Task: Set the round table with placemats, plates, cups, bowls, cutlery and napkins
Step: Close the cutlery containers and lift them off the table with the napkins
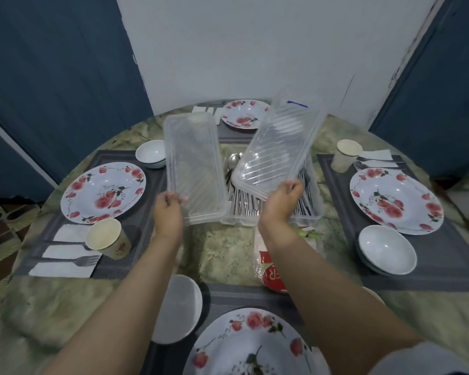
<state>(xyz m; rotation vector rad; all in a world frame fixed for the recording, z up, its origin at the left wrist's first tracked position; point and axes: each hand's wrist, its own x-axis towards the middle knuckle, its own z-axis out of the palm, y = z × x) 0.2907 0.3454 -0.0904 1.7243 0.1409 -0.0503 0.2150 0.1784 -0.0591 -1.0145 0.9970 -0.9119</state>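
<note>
A: Cutlery, a heap of steel spoons and forks [244,203], lies in the clear ribbed plastic tray [313,209] at the middle of the round green marbled desk [222,247].

B: And the hands?

A: Both forearms reach forward over the near place setting. The left hand [168,209] is raised above the desk, thumb on top, its grip pinching the near short edge of a clear rectangular plastic lid [192,163] that tilts up and away. The right hand [280,200] does the same with a second clear ribbed plastic lid [279,147], slanted to the right above the tray; its fingers are curled over the lid's near edge.

B: Are the lids touching?

A: No, a gap shows between them, and spoon bowls are visible through it.

B: What is laid out?

A: Grey woven placemats [417,263] at four seats. Each carries a white plate with red roses [103,192]. The left setting has a white bowl [150,154], a cream paper cup [109,238] and a fork [84,259] on white napkins [63,267]. The right one has a plate, bowl, cup and cutlery on a napkin as well. A white bowl sits beside the near plate, under the left forearm. A red and white packet [272,272] lies just beyond the near placemat.
</note>
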